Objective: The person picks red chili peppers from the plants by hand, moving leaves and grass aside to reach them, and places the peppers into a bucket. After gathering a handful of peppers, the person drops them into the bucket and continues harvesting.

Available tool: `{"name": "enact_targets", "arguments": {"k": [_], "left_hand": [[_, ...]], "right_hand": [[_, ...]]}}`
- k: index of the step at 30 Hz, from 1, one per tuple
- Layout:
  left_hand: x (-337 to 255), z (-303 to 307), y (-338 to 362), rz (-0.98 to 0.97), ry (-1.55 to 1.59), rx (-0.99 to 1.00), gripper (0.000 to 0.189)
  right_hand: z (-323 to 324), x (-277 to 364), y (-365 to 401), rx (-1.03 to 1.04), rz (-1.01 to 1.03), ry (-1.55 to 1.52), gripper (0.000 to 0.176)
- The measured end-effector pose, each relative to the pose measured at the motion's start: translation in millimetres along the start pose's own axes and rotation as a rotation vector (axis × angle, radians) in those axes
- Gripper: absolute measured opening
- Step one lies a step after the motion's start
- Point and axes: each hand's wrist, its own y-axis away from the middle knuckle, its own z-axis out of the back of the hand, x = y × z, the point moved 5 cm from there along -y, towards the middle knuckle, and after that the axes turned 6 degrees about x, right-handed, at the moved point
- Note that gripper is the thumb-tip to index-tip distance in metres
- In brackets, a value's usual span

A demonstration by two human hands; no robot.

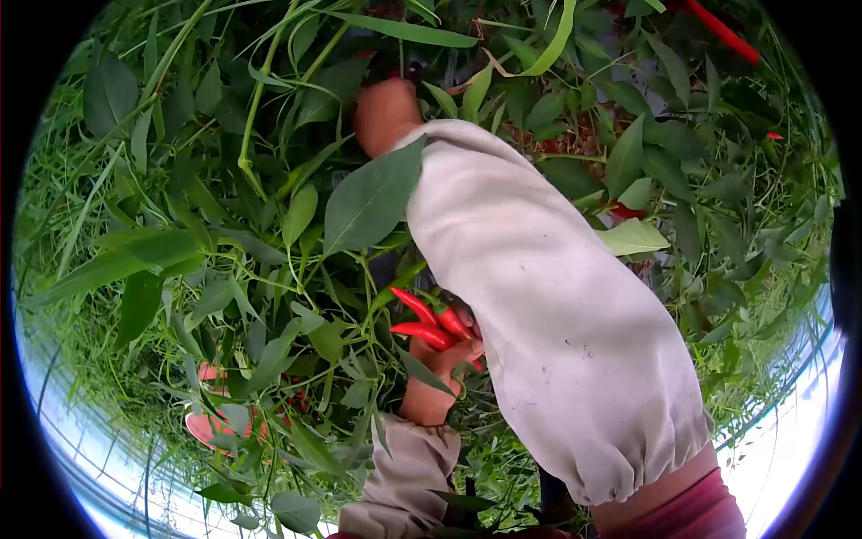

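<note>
My left hand (437,366) is closed around several red chili peppers (424,334), whose tips stick out to the left and upward. It is low in the middle of the view, partly covered by a leaf and by my right sleeve. My right arm, in a pale sleeve (539,269), stretches across the view into the plants. At its far end my right hand (386,112) is bent down among the leaves. Foliage hides its fingers, so what they touch is not visible. A large green leaf (375,199) overlaps the wrist.
Dense pepper plants surround both arms. Another long red chili pepper (723,31) hangs at the upper right. Behind leaves at the lower left is a pinkish-red object (211,429), partly hidden. Long grass blades (404,30) cross the top.
</note>
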Motion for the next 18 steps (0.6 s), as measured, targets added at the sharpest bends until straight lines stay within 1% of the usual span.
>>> {"name": "enact_targets", "arguments": {"k": [1,2,3,4,5,6,7,8,10,11,12,14,15,17,18], "left_hand": [[-4,-4,4,0.024,0.013,-0.045,0.031],[-12,-13,6,0.024,0.012,-0.046,0.031],[-23,-25,8,-0.03,0.05,-0.019,0.031],[-29,-30,10,-0.082,0.087,0.007,0.03],[-22,-22,10,-0.029,0.085,-0.001,0.031],[-20,-21,9,-0.026,0.084,0.003,0.031],[-20,-25,8,-0.048,0.072,0.022,0.031],[-20,-27,7,-0.071,0.059,0.042,0.032],[-22,-29,10,-0.058,0.023,0.028,0.032],[-23,-30,11,-0.066,0.03,0.044,0.032],[-23,-31,11,-0.071,0.033,0.061,0.032],[-27,-37,13,-0.082,0.056,0.07,0.033],[-27,-37,14,-0.091,0.086,0.07,0.035],[-25,-35,13,-0.093,0.079,0.059,0.036],[-24,-32,13,-0.105,0.082,0.048,0.037]], "right_hand": [[1,4,0,0.0,0.0,-0.001,0.016],[1,4,0,-0.028,-0.057,0.079,0.016],[1,4,0,-0.055,-0.112,0.158,0.017],[3,3,-1,-0.051,-0.112,0.156,0.017],[6,-7,-5,0.031,-0.17,0.076,0.018],[9,-17,-5,0.11,-0.231,-0.004,0.019],[12,-28,-3,0.124,-0.187,-0.035,0.022],[10,-33,-2,0.118,-0.191,-0.033,0.022],[10,-40,2,0.115,-0.241,0.103,0.023],[9,-40,7,0.139,-0.297,0.066,0.024],[12,-40,7,0.137,-0.303,0.062,0.024],[26,-45,13,0.139,-0.431,-0.043,0.023],[27,-49,18,0.142,-0.44,-0.051,0.023],[34,-49,37,0.178,-0.254,-0.119,0.019],[36,-52,51,0.18,-0.259,-0.126,0.019]]}}
